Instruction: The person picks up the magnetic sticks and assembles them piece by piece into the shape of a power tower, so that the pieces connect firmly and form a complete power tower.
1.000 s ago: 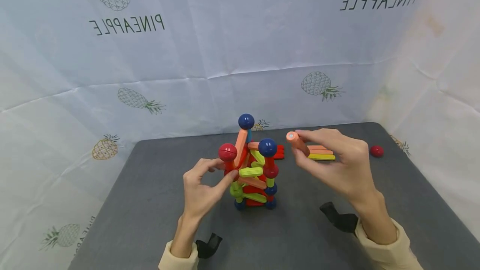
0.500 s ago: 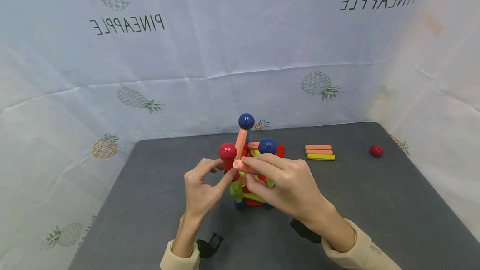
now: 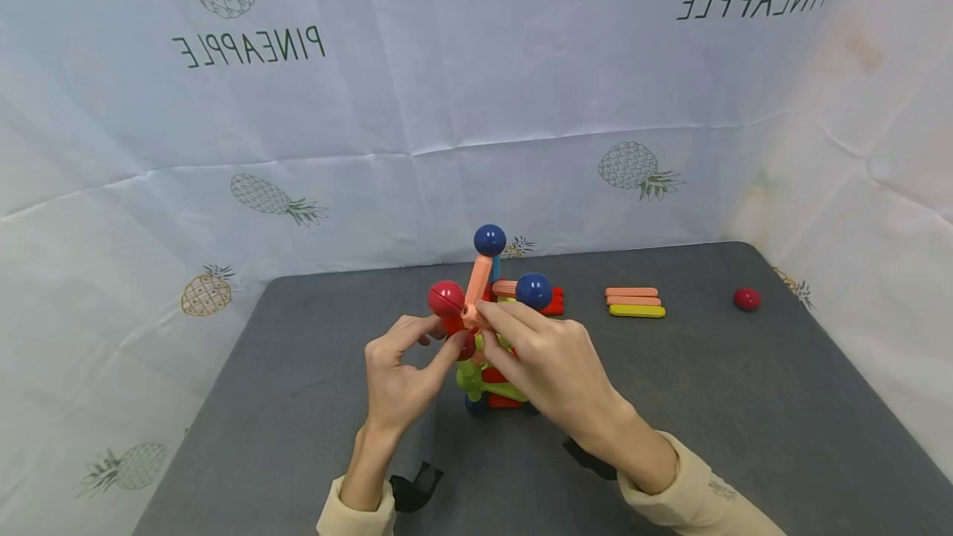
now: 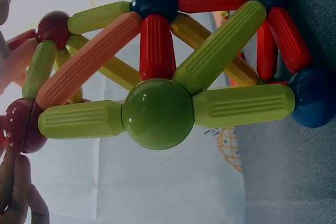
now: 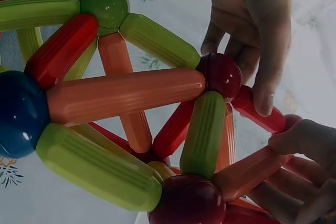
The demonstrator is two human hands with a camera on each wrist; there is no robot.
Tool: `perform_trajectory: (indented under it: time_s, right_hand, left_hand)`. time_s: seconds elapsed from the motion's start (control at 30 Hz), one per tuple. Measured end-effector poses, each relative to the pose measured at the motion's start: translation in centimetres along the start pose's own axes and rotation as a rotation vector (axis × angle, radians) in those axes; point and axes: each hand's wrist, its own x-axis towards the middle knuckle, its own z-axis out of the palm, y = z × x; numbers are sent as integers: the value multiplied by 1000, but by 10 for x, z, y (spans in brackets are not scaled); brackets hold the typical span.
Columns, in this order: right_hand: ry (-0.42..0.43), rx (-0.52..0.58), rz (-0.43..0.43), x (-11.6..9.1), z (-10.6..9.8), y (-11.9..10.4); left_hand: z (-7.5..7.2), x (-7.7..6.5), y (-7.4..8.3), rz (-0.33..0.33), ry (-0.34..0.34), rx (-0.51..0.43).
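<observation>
A tower of magnetic rods and balls (image 4: 160,114) stands on the grey table. My left hand (image 3: 405,362) grips its upper left joint, thumb and fingers around a red ball (image 5: 223,76) and the base of a red rod (image 5: 257,109). That rod rises to a second red ball (image 3: 447,298). My right hand (image 3: 558,362) pinches an orange rod (image 5: 252,172), slanting between the upper red ball and a dark red ball (image 5: 187,203). In the head view the right hand covers much of the tower's right side. A blue ball (image 3: 490,240) tops the back.
Two orange rods (image 3: 632,292) and a yellow rod (image 3: 637,312) lie on the table to the right. Farther right sits a loose red ball (image 3: 747,299). Red rods (image 3: 553,302) lie behind the tower. A pineapple-print cloth (image 3: 447,89) hangs at the back.
My right hand has carried the orange rod leftward from beside the tower to the upper red ball. That ball has tilted slightly left; the left hand stays in place.
</observation>
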Motion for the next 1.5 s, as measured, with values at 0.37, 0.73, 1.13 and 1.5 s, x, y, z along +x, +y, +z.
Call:
perform_trajectory:
  time_s: [0.37,0.73,1.13,1.5]
  right_hand:
    - [-15,-67,51,4,2,-1]
    - [541,264,49,-4,-9,62]
    - [-539,33,382,-48,68,159]
    - [-718,38,375,-65,86,166]
  left_hand:
    - [1,5,-3,-9,-37,-24]
    - [2,4,-4,-51,-83,7]
    - [7,2,-3,-60,-129,66]
    - [10,-3,11,-93,-142,85]
